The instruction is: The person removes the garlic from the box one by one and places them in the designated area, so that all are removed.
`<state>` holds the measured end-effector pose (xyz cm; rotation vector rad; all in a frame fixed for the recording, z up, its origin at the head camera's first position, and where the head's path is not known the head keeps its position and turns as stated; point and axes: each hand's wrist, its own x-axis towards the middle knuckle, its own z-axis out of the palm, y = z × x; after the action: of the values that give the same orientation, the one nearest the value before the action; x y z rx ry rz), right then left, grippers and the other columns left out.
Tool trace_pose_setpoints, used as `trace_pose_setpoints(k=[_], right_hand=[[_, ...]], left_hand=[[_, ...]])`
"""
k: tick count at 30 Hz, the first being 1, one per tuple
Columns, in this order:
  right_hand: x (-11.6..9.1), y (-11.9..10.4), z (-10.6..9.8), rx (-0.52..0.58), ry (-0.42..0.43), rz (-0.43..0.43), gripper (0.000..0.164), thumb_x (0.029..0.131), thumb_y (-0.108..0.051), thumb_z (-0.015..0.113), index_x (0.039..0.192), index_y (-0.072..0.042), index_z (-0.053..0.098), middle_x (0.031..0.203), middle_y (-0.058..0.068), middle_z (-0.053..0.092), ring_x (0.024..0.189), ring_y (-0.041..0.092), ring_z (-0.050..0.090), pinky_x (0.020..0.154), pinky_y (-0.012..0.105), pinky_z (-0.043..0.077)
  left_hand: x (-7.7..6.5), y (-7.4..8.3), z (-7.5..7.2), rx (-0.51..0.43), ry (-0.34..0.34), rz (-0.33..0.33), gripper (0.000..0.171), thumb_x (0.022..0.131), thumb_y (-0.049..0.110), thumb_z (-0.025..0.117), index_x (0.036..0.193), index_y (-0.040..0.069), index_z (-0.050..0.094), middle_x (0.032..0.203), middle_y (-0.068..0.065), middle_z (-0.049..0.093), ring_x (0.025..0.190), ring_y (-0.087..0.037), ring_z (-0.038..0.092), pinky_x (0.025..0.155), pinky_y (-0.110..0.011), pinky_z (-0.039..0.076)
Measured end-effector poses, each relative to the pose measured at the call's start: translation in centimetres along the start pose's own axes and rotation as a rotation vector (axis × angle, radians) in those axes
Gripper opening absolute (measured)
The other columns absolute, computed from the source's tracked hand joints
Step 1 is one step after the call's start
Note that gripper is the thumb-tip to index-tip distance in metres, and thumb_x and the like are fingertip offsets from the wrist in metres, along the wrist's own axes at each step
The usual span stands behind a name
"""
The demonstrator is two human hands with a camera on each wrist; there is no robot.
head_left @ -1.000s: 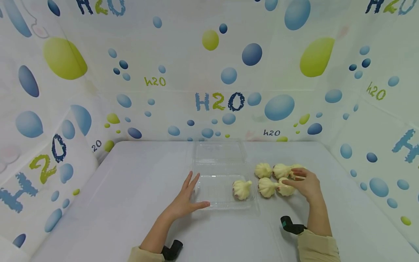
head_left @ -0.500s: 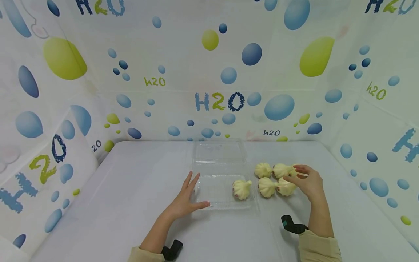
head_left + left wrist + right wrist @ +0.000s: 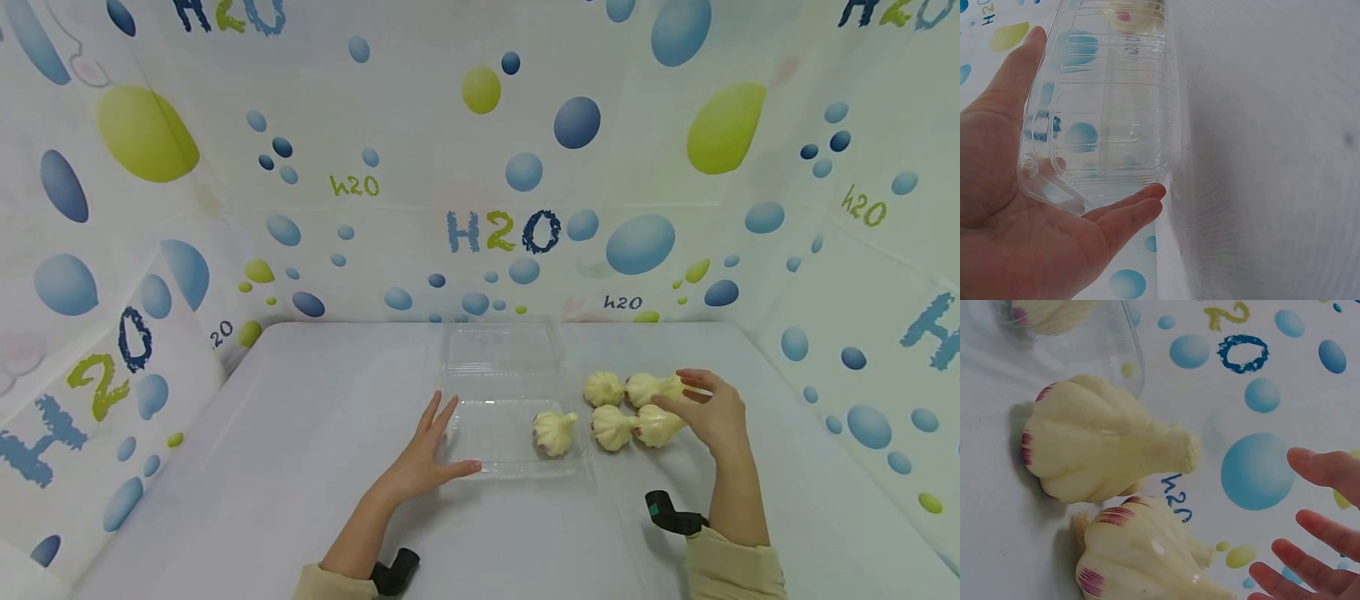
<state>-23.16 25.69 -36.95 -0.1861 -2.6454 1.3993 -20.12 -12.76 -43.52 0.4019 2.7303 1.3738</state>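
A clear plastic clamshell container lies with its lid folded back. One garlic bulb sits at the right end of its base. My left hand spreads thumb and fingers around the container's left end; the left wrist view shows them against its wall. To the right are loose garlic bulbs: a back-left one, a front-left one, and a front-right one. Over the back-right bulbs, partly hidden by fingers, hovers my right hand. Its fingers are extended, apart from the nearby bulb.
A white table bears everything, with patterned H2O sheeting rising behind and at both sides. Black wrist cameras hang below each forearm. The container stands between the left hand and the loose bulbs.
My right hand has drifted slightly right and away from the front-right bulb, uncovering more of it. The left hand, container and bulbs have stayed put.
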Motion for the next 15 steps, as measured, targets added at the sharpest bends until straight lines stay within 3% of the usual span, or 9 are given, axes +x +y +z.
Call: trace_pose_setpoints(k=[15], right_hand=[[-0.4,-1.4,0.4,-0.005,0.013,-0.022,0.073,0.076,-0.042,0.073,0.131,-0.003,0.045,0.133,0.022,0.043,0.119,0.040,0.042,0.090,0.050,0.042]], left_hand=[[0.0,0.0,0.0,0.015,0.000,-0.005,0.099,0.073,0.040,0.076,0.148,0.017,0.015,0.152,-0.012,-0.005,0.135,-0.040,0.013,0.098,-0.058,0.028]])
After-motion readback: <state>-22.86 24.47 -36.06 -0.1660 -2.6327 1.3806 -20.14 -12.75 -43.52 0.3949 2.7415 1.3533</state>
